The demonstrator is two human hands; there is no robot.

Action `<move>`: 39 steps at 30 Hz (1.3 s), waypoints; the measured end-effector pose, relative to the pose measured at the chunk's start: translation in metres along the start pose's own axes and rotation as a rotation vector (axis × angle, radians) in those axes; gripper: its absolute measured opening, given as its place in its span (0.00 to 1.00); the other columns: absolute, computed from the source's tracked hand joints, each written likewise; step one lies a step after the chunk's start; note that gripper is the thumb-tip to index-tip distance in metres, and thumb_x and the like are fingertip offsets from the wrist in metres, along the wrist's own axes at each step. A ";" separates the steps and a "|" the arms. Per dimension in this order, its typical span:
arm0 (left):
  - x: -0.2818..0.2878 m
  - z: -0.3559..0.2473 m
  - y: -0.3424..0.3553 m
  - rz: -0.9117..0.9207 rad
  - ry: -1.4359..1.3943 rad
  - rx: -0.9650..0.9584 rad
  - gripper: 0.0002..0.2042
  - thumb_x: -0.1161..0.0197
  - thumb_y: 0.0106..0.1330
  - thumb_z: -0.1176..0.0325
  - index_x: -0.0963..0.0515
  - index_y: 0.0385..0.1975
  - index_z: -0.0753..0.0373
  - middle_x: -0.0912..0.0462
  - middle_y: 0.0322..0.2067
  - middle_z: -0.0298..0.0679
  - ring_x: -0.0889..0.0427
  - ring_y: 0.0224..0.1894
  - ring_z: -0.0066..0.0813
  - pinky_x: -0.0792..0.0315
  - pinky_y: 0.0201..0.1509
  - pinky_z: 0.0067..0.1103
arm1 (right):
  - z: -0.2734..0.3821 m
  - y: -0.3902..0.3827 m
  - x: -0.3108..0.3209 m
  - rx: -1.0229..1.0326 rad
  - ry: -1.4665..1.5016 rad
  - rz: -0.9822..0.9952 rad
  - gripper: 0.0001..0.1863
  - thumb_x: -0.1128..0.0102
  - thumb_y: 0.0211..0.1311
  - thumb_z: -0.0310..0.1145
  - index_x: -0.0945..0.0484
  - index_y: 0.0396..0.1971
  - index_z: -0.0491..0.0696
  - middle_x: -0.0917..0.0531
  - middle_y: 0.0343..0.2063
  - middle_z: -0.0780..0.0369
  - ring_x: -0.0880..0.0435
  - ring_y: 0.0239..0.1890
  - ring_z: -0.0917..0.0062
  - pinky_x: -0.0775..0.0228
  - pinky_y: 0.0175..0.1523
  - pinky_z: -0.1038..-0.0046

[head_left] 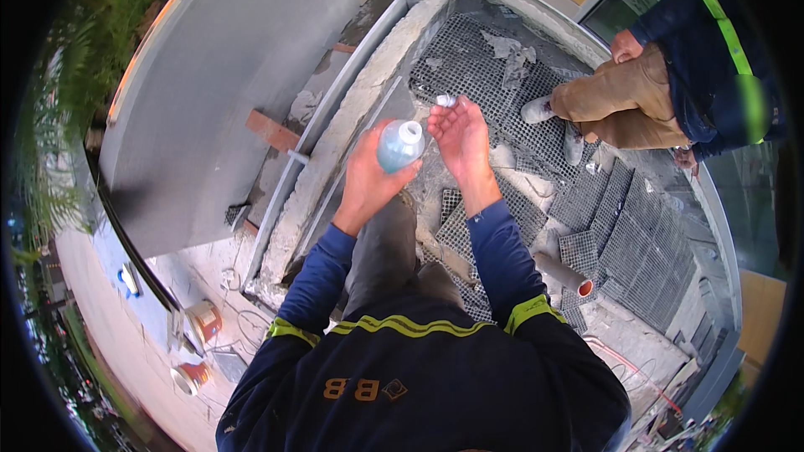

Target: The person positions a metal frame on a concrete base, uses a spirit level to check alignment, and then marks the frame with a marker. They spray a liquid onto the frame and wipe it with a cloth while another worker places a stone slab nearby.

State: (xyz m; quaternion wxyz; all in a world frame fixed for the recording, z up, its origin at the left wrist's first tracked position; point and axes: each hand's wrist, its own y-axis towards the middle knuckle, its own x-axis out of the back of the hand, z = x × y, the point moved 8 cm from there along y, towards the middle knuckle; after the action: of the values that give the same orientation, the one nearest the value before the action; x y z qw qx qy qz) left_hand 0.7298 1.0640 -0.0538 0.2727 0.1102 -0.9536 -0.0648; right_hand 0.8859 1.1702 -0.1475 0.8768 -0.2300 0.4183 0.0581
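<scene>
My left hand (pixel 369 177) is wrapped round a clear plastic bottle (pixel 400 151) with its mouth uncapped and pointing up. Pale, bluish liquid seems to show through its side. Just to the right, my right hand (pixel 463 141) is raised palm up, with a small white bottle cap (pixel 445 101) pinched at the fingertips. The cap is apart from the bottle's neck. Both hands are held in front of my body, above the rubble and black grid panels.
Black plastic grid panels (pixel 469 59) cover much of the uneven ground. A co-worker in tan trousers (pixel 624 100) stands at the right. An orange-ended pipe (pixel 563 274) lies near my right side. A grey wall (pixel 226 75) and metal rail (pixel 335 109) run along the left; buckets (pixel 201 318) stand lower left.
</scene>
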 end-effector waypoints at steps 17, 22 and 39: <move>-0.214 0.104 0.386 0.341 0.071 -0.023 0.39 0.23 0.54 0.60 0.31 0.65 0.69 0.21 0.56 0.57 0.20 0.59 0.58 0.24 0.61 0.46 | 0.175 0.338 -0.001 0.409 -0.952 -0.224 0.36 0.60 0.84 0.56 0.19 0.50 0.34 0.11 0.44 0.51 0.13 0.46 0.70 0.22 0.58 0.67; -0.253 0.071 0.536 0.532 0.379 -0.009 0.37 0.21 0.52 0.56 0.28 0.60 0.67 0.21 0.55 0.48 0.22 0.62 0.49 0.26 0.54 0.56 | 0.252 0.465 0.017 0.390 -0.754 -0.335 0.38 0.61 0.84 0.59 0.20 0.45 0.33 0.11 0.42 0.48 0.11 0.44 0.67 0.21 0.55 0.65; -0.374 -0.002 0.890 0.712 0.640 0.028 0.30 0.25 0.52 0.63 0.25 0.54 0.67 0.22 0.49 0.44 0.22 0.56 0.46 0.32 0.46 0.57 | 0.463 0.733 0.009 0.228 -0.404 -0.545 0.29 0.57 0.84 0.50 0.20 0.41 0.36 0.10 0.38 0.49 0.11 0.38 0.66 0.19 0.52 0.66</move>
State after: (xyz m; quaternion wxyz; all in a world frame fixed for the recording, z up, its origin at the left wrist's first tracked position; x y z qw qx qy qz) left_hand 0.8846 2.0170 -0.0779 0.5562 -0.2050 -0.8011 0.0826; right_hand 1.0032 2.0286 -0.1625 0.9451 -0.2176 0.1636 -0.1806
